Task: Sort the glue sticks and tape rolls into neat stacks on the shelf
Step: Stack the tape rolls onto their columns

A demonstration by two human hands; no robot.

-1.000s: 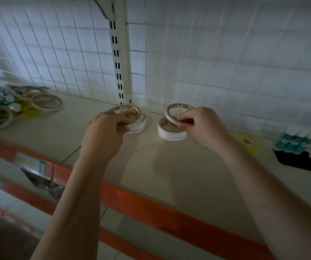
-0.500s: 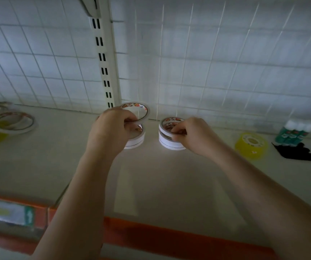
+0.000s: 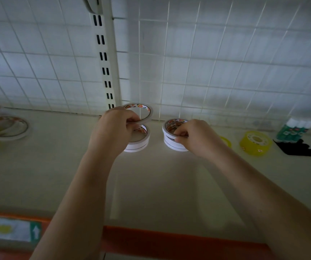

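A thin white tape roll with a printed orange core (image 3: 138,113) is pinched, tilted, by the left hand (image 3: 113,132) just above the left stack of white tape rolls (image 3: 138,140) on the cream shelf (image 3: 150,184). The right stack of white tape rolls (image 3: 171,136) is gripped at its side by the curled fingers of the right hand (image 3: 194,136).

Risk, as judged: if the tilted roll is released off-centre, it could slide off or the stack be knocked askew.

No containers are seen. Loose white tape rings (image 3: 5,127) lie far left; a yellow tape roll (image 3: 255,142) and green-labelled glue sticks (image 3: 295,129) sit right.
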